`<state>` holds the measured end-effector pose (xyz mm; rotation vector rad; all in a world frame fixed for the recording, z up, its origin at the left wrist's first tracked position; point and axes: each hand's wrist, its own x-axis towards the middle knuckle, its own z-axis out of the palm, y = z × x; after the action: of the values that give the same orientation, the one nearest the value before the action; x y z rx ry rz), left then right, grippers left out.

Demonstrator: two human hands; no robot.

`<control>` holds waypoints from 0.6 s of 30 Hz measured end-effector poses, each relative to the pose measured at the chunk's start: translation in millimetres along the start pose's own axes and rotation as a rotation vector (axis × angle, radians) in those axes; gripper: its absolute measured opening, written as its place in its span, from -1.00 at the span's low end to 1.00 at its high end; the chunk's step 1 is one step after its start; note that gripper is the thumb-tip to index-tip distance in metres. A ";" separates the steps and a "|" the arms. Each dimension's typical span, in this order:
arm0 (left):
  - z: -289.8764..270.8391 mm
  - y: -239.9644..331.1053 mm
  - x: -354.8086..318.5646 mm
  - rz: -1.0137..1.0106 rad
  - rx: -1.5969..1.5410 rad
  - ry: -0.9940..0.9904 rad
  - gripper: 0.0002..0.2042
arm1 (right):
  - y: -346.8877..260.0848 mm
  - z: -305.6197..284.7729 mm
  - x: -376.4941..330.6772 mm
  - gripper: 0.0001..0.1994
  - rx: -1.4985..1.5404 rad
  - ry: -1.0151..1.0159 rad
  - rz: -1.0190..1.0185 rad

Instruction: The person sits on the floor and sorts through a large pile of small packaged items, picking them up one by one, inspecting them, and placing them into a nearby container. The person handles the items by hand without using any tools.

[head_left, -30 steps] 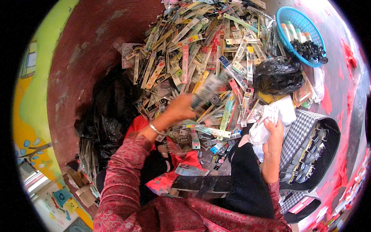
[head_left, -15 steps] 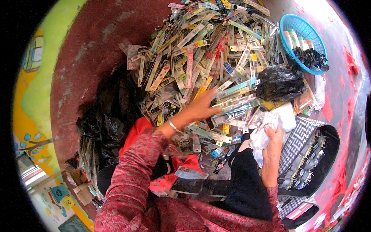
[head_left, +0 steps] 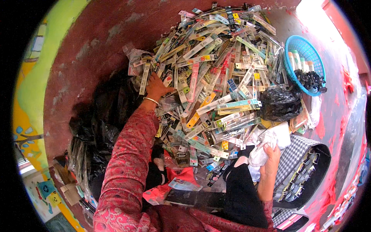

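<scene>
A big heap of slim clear packets (head_left: 193, 81) with coloured card ends spreads before me. At the heap's left side, my left hand (head_left: 155, 88) reaches down onto the packets, its thumb and fingers apart. A long pale packet (head_left: 144, 79) lies right beside those fingers. Over my right knee, my right hand (head_left: 272, 155) is closed on a crumpled white cloth (head_left: 259, 156). Just beyond the cloth lies a neater bunch of packets (head_left: 239, 106), stacked roughly side by side.
A blue plastic basket (head_left: 324, 63) with tubes and black pieces stands at the far right. Near it sits a black plastic bundle (head_left: 282, 103). A houndstooth case (head_left: 291, 160) holding several eyeglasses lies to my right. Black bags (head_left: 102, 116) are piled at left.
My left hand has moved from the middle of the heap to its left side. More packets now lie on the bunch at right. My right hand still grips the cloth.
</scene>
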<state>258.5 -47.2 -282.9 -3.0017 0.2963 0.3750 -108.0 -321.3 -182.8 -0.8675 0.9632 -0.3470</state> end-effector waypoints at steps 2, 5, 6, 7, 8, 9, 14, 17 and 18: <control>4.7 -0.2 0.6 0.034 0.106 0.148 0.06 | 0.5 1.6 1.4 -0.65 0.007 0.003 0.007; -1.4 -7.4 9.1 0.016 -0.051 -0.085 -0.16 | 1.9 3.5 2.6 -0.65 -0.036 -0.035 0.002; 9.1 -12.7 11.0 -0.035 -0.081 -0.089 -0.36 | 3.5 5.7 2.6 -0.66 -0.043 -0.032 0.007; 15.8 -16.7 10.0 0.007 -0.101 -0.027 -0.38 | 5.2 8.5 2.7 -0.67 -0.051 -0.029 0.012; 16.1 -15.9 5.0 0.052 -0.124 0.033 -0.40 | 5.6 10.1 2.6 -0.69 -0.062 -0.024 0.015; 15.7 -15.6 0.9 0.096 -0.148 0.094 -0.42 | 6.3 10.1 2.7 -0.69 -0.063 -0.027 0.010; -8.8 0.7 -26.8 -0.002 -0.258 -0.041 -0.62 | 7.3 13.1 0.4 -0.69 -0.060 -0.032 -0.009; -13.2 4.6 -46.2 -0.039 -0.308 -0.048 -0.61 | 5.9 13.8 -0.9 -0.69 -0.042 -0.018 -0.002; -13.4 1.4 -52.0 -0.086 -0.374 -0.100 -0.63 | 5.8 13.1 -0.8 -0.69 -0.044 -0.025 0.000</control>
<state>211.9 -41.0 -257.0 -3.3269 0.0946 0.6338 -98.2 -310.8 -183.2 -0.9096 0.9504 -0.3155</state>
